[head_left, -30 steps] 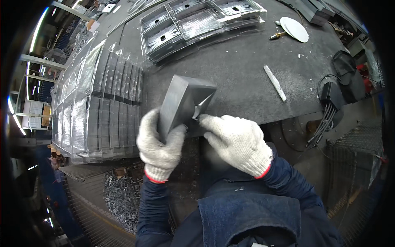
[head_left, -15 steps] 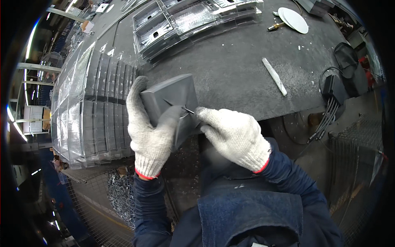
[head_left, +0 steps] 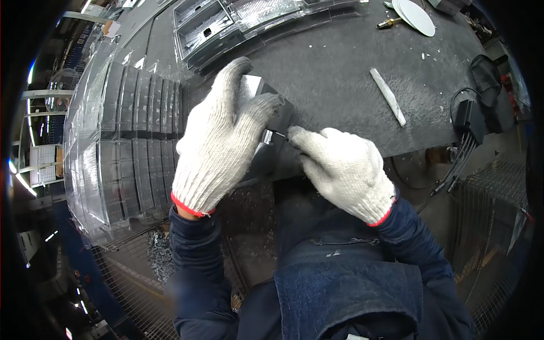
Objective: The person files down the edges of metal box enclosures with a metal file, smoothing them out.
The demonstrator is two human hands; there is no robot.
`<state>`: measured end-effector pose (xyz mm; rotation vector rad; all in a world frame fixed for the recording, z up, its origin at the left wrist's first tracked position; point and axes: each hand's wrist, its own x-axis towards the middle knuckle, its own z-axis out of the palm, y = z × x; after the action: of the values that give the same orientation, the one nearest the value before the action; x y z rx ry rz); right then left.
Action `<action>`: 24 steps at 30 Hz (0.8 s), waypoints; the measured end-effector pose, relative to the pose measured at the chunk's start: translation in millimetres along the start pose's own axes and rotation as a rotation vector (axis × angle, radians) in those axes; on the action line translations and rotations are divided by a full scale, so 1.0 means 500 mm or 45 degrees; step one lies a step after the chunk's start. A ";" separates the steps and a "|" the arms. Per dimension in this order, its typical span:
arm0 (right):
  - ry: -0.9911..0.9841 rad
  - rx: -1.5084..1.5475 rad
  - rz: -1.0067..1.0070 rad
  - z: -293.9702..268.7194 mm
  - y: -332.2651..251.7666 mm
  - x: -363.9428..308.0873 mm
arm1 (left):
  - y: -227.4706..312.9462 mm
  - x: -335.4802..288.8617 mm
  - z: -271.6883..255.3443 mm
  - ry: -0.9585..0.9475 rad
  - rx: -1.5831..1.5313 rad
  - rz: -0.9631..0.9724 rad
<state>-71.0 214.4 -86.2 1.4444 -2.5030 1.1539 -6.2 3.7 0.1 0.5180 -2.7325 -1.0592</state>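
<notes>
A grey box-shaped part [head_left: 281,117] is tilted at the near edge of the workbench, its upper side shining. My left hand [head_left: 212,139], in a white knitted glove with dark fingertips, grips it from the left, thumb across the near side; the hand covers much of the part. To its right, my right hand [head_left: 347,171], gloved alike, has thumb and forefinger pinched together. From that pinch a thin rod [head_left: 280,134] points left to the part; only a short length shows, so its kind is unclear.
Stacked clear plastic trays [head_left: 122,147] stand left of my hands. More trays with grey parts [head_left: 207,31] lie at the back. A white stick [head_left: 388,97], white discs [head_left: 415,17] and a black device with cables [head_left: 469,122] are to the right.
My left hand has turned and moved up with the part, so its shiny side now shows. My right hand has shifted slightly right, and less of the rod is visible.
</notes>
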 end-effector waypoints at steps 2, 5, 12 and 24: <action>-0.030 -0.087 -0.003 0.015 -0.004 0.010 | -0.027 0.013 0.000 -0.025 0.120 0.184; -0.109 -0.109 0.023 0.013 -0.004 0.005 | -0.026 0.019 0.003 -0.061 0.186 0.314; -0.202 -0.205 0.001 -0.009 -0.003 0.002 | 0.001 0.014 0.015 -0.106 0.080 0.111; -0.216 -0.275 0.011 -0.012 -0.026 -0.001 | 0.012 0.010 0.019 -0.090 0.117 0.190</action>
<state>-62.7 214.8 -74.6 1.5321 -2.6469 0.7614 -14.8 11.7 -2.8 0.2889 -2.8401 -0.9370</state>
